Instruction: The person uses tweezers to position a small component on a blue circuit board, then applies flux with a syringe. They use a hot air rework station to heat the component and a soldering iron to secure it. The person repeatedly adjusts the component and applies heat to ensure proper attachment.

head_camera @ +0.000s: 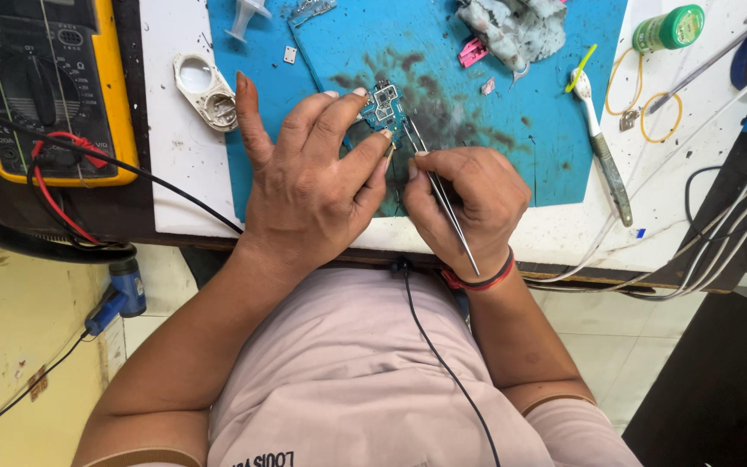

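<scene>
A small blue circuit board (384,107) lies on a stained blue work mat (512,130). My left hand (309,177) presses down on the board, fingers spread over its left and lower part. My right hand (469,203) grips thin metal tweezers (441,195), whose tips touch the board just right of my left fingertips. A red band sits on my right wrist.
A yellow multimeter (41,86) with red and black leads sits at the left. A white plastic ring part (205,86), a toothbrush (598,143), a grey rag (516,30), a green bottle (669,28) and cables (737,225) surround the mat.
</scene>
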